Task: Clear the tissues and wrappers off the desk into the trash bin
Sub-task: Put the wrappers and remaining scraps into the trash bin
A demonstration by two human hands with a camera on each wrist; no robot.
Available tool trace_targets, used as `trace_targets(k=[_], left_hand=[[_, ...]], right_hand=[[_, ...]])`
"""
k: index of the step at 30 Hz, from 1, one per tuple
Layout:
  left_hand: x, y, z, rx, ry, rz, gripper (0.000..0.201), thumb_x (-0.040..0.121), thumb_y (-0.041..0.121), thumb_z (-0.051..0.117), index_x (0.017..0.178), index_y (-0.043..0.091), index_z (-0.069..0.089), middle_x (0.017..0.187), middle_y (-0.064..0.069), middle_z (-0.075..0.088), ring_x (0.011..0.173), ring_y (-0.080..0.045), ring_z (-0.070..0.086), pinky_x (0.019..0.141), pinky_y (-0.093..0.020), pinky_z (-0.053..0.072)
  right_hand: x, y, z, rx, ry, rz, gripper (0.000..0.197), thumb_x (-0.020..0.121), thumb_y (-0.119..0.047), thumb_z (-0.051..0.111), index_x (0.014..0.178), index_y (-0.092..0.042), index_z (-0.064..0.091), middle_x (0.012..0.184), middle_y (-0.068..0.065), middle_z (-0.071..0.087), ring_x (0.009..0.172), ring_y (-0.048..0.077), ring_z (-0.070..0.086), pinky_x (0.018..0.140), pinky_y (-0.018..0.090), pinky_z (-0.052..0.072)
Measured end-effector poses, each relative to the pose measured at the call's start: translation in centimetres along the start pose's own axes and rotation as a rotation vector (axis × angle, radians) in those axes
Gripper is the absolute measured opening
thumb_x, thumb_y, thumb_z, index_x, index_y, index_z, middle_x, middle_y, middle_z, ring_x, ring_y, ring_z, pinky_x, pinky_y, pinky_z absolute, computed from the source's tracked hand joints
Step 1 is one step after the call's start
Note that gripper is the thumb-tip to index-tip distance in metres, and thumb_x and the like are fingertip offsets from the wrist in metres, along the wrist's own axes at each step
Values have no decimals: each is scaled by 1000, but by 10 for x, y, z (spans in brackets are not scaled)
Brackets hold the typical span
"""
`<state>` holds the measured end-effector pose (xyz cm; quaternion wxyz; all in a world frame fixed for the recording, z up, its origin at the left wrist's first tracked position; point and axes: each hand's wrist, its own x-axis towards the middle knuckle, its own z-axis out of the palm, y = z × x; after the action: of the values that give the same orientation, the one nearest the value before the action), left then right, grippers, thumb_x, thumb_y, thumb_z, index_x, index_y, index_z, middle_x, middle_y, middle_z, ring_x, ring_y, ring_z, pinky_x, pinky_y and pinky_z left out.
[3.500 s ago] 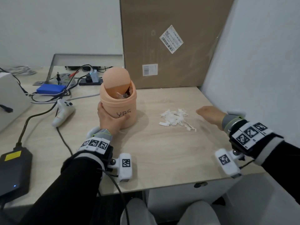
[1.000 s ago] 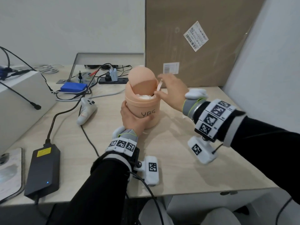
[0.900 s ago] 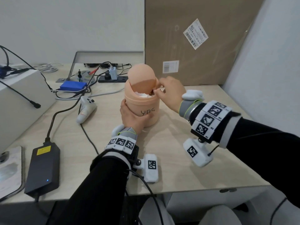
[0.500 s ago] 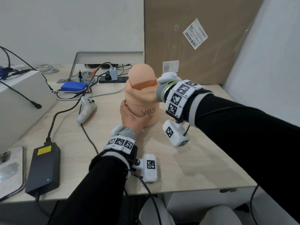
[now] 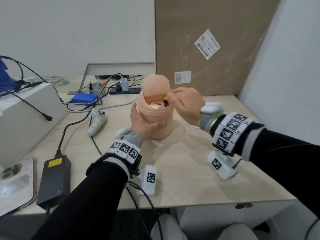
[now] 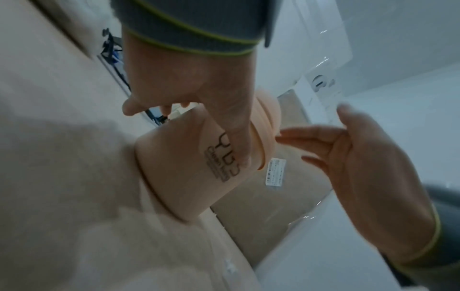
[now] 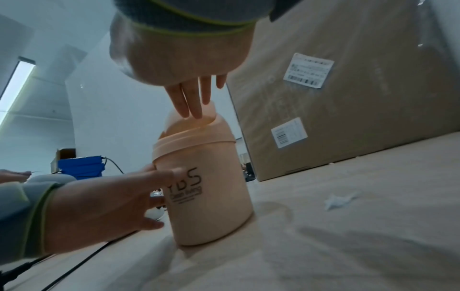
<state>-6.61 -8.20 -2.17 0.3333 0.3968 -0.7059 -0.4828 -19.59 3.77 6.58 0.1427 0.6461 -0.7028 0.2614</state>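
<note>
Head view: left hand (image 5: 141,121) wraps the peach trash bin (image 5: 160,122) at worktop (image 5: 181,167) centre; right hand (image 5: 186,104) at the bin's 2 o'clock, fingertips at the tilted swing lid (image 5: 155,89).

Left wrist view: right fingers look loosely spread, holding nothing.

Right wrist view: straight fingers (image 7: 191,102) touch the lid. One tissue scrap (image 7: 339,199) lies at the bin's 3 o'clock, nearer the right hand.

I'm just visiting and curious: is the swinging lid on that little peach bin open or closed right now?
Open. The swing lid is tilted back, exposing paper scraps inside the bin; the right hand reaches to the opening.
</note>
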Motion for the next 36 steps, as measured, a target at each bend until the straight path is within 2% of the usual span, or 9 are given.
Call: trace_targets(k=[3, 8, 12, 14, 18, 23, 28, 32, 36], left_hand=[[2, 19, -11, 14, -10, 51, 129, 58, 36, 89, 151, 23, 1, 155, -3, 13, 142, -19, 22, 116, -35, 25], [14, 57, -16, -46, 65, 95, 113, 69, 47, 79, 152, 25, 6, 156, -1, 21, 142, -20, 26, 116, -41, 26], [26, 70, -6, -19, 30, 18, 106, 73, 49, 75, 151, 22, 8, 146, -3, 39, 131, -24, 42, 108, -38, 35], [28, 67, 2, 34, 43, 28, 95, 74, 50, 74, 147, 18, 23, 138, -4, 47, 124, -24, 48, 96, -35, 41], [32, 56, 8, 82, 120, 101, 75, 78, 50, 70, 136, 13, 40, 130, -5, 55, 115, -21, 53, 89, -32, 43], [33, 50, 9, 92, 150, 111, 72, 79, 54, 66, 134, 13, 41, 129, -5, 54, 116, -23, 53, 96, -38, 46], [32, 51, 6, 92, 138, 99, 70, 80, 51, 67, 133, 14, 40, 127, -5, 54, 113, -21, 53, 92, -35, 46], [31, 52, 7, 99, 140, 92, 70, 79, 52, 67, 132, 14, 40, 127, -5, 54, 113, -22, 53, 92, -35, 46], [32, 52, 7, 109, 151, 103, 69, 80, 51, 66, 132, 13, 40, 128, -6, 53, 114, -22, 53, 94, -37, 46]], right_hand=[[-18, 25, -11, -9, 114, 65, 65, 91, -43, 15, 95, -14, 73, 99, 9, 71, 105, 22, 58, 90, 36, 40], [-42, 78, -7, 9, 82, 502, 61, 85, -46, 19, 89, -6, 66, 89, 17, 68, 89, 36, 59, 80, 41, 47], [-63, 113, -5, 30, -408, 877, 39, 95, -29, 44, 120, -1, 57, 127, 18, 56, 114, 36, 52, 96, 38, 42], [-77, 126, -8, 42, -540, 968, 39, 91, -28, 54, 119, -1, 57, 124, 17, 57, 113, 35, 54, 94, 39, 45], [-99, 138, -12, 143, -530, 1072, 22, 89, -20, 52, 88, 1, 59, 88, 20, 65, 77, 33, 64, 68, 35, 51], [-104, 129, -1, 421, -612, 1158, 31, 96, -24, 45, 70, -9, 52, 60, 7, 58, 44, 14, 64, 48, 20, 47], [-75, 109, 18, 740, -489, 1050, 30, 99, -31, 43, 78, -11, 50, 73, 6, 62, 63, 17, 65, 57, 25, 50], [-65, 117, 0, 630, -367, 965, 30, 98, -30, 43, 75, -13, 51, 73, 4, 62, 65, 18, 64, 62, 28, 50], [-75, 125, -10, 677, -726, 1078, 38, 98, -38, 44, 76, -10, 56, 73, 10, 66, 61, 20, 68, 62, 29, 52]])
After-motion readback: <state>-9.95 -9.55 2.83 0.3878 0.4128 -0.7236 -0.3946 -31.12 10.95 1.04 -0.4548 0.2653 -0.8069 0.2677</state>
